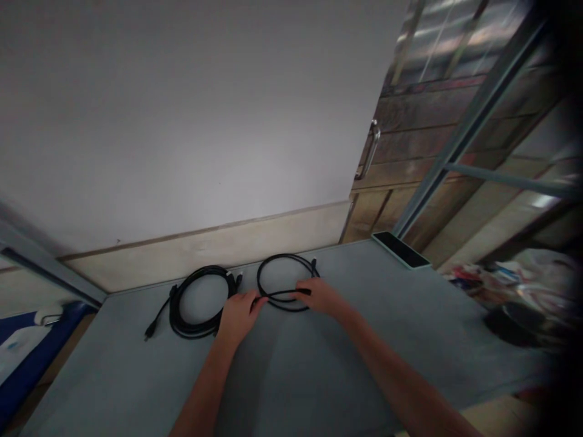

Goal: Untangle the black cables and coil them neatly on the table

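Note:
A thin black cable (260, 273) lies in a loose loop near the back of the grey table (291, 370). My left hand (239, 312) pinches this cable at the loop's lower left side. On the other side, my right hand (319, 295) is closed on the same cable close to a dark end piece. A connector (314, 263) shows at the loop's upper right. Left of my left hand rests a thicker coiled black cable (177, 312), with one plug (150, 329) sticking out to the left and other ends by my left hand.
Behind the table rises a pale wall (204, 121). A flat dark device with a light rim (401, 249), perhaps a phone, lies at the back right corner. Metal frame posts (469, 133) stand at right. Plastic bags (537, 282) and a round dark object (514, 321) are blurred beyond.

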A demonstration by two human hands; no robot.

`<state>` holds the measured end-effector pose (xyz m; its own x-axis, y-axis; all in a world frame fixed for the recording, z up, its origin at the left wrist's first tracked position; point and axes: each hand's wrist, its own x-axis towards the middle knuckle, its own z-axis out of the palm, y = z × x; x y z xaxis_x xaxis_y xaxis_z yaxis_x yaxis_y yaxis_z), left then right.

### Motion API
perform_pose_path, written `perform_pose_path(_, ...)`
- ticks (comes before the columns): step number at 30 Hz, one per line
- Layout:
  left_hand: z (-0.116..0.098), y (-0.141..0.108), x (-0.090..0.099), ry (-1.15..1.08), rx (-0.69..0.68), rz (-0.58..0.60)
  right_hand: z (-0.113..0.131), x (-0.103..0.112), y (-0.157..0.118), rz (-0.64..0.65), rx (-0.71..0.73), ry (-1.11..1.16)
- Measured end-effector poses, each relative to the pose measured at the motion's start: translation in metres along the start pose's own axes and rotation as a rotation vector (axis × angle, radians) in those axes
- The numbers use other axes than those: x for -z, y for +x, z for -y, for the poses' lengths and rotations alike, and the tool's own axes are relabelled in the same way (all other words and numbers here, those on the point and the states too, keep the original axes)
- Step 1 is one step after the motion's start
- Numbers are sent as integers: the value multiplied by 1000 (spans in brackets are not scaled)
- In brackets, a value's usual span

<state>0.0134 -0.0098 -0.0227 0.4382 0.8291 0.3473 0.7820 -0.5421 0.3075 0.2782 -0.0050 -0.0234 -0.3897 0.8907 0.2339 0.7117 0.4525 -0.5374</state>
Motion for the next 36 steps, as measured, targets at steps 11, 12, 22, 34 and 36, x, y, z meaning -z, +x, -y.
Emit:
perform_pose_path(11, 59, -16, 63, 283, 59, -429, -46, 26, -1, -368, -165, -148)
perform_pose_path(12, 67, -19, 68, 299, 61, -484, -49, 27, -2, -381, -187, -156)
perform_pose_path(22, 95, -34, 85, 224, 196, -697, -74, 35, -6, -356, -277, -104)
perform_pose_path(34, 45, -12, 66, -437, 230, -116, -86, 38, -12, -604, -325, -44)
perform_pose_path(36, 41, -12, 62, -525, 263, -66, -85, 37, -12, -618, -324, -23)
